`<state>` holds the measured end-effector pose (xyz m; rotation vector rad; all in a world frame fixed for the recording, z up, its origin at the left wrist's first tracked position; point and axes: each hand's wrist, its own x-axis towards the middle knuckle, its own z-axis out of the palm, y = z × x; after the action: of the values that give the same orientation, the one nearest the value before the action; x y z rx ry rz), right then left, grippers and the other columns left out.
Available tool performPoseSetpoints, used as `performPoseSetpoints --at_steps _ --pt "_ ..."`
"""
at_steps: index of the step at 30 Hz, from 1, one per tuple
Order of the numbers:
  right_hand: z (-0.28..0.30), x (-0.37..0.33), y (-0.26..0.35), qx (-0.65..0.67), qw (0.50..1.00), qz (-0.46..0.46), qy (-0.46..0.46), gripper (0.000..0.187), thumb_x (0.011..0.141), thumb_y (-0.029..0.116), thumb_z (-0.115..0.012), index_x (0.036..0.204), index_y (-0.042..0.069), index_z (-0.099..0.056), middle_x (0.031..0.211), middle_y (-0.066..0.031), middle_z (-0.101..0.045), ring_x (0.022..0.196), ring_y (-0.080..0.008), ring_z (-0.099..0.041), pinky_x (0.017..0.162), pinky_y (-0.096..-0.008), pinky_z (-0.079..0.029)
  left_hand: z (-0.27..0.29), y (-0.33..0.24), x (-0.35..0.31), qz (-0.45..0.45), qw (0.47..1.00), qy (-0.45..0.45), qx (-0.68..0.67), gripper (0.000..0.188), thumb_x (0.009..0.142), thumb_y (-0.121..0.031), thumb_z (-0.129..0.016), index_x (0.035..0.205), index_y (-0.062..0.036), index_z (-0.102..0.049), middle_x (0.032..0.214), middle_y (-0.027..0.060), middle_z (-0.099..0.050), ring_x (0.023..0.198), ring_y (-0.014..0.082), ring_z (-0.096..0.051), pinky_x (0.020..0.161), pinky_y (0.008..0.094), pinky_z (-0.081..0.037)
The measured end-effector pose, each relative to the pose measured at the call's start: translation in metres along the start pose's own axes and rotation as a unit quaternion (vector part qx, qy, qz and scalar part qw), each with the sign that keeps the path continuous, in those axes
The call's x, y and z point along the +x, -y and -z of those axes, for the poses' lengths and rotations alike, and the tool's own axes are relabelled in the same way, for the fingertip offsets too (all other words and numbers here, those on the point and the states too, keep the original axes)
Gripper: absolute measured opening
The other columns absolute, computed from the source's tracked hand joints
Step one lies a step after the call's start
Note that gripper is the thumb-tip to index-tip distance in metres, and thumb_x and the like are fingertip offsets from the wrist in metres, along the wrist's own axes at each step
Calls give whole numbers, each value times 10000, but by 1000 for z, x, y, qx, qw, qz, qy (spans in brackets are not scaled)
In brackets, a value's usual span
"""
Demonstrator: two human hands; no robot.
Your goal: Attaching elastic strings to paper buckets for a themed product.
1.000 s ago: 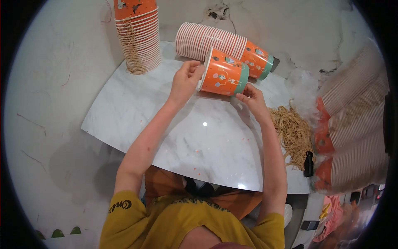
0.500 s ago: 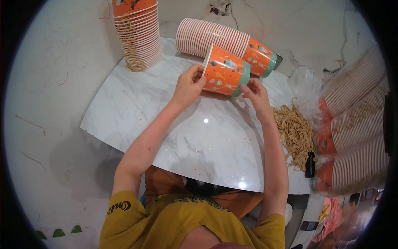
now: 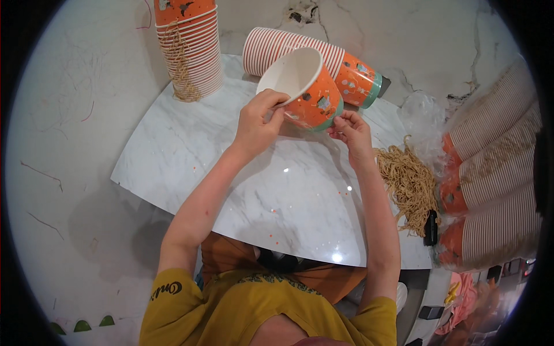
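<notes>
An orange paper cup (image 3: 309,92) with a white inside and a green base band is held tilted above the white marble table (image 3: 190,150), its mouth facing up and left. My left hand (image 3: 258,122) grips the cup's rim. My right hand (image 3: 352,131) pinches at the cup's base. Just behind the cup lies a stack of orange cups (image 3: 311,57) on its side.
An upright stack of orange cups (image 3: 190,46) stands at the table's far left. A heap of tan twine handles (image 3: 407,181) lies at the right by a clear plastic bag (image 3: 424,118). Several lying cup stacks (image 3: 496,184) fill the right side.
The cup has been turned from lying sideways to mouth-up and tilted left. My left hand has shifted onto its rim; my right hand stays at the base.
</notes>
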<state>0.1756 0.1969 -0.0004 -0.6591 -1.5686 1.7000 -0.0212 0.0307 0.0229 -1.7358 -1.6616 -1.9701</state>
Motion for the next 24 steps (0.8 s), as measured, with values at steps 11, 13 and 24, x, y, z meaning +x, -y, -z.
performPoseSetpoints --at_steps 11,13,24 --pt "-26 -10 -22 -46 993 -104 39 170 1015 191 -639 1034 23 -617 817 -70 -702 615 -132 -666 561 -254 -540 9 -10 3 -137 976 9 171 231 789 61 -592 984 -41 -661 913 69 -675 902 259 -631 922 374 -409" --pt "-29 -11 -24 -66 992 -102 45 176 1022 198 -628 1039 23 -617 811 -68 -698 614 -129 -664 555 -249 -532 11 -13 3 -140 975 10 174 230 782 60 -591 978 -41 -657 907 68 -671 898 259 -629 925 379 -406" --pt "-39 -11 -30 -356 934 -10 20 209 936 169 -581 895 11 -712 625 -95 -685 568 -222 -675 626 -383 -523 -2 -16 -4 -201 950 89 220 224 729 5 -616 936 -70 -655 862 57 -627 856 237 -618 915 411 -393"
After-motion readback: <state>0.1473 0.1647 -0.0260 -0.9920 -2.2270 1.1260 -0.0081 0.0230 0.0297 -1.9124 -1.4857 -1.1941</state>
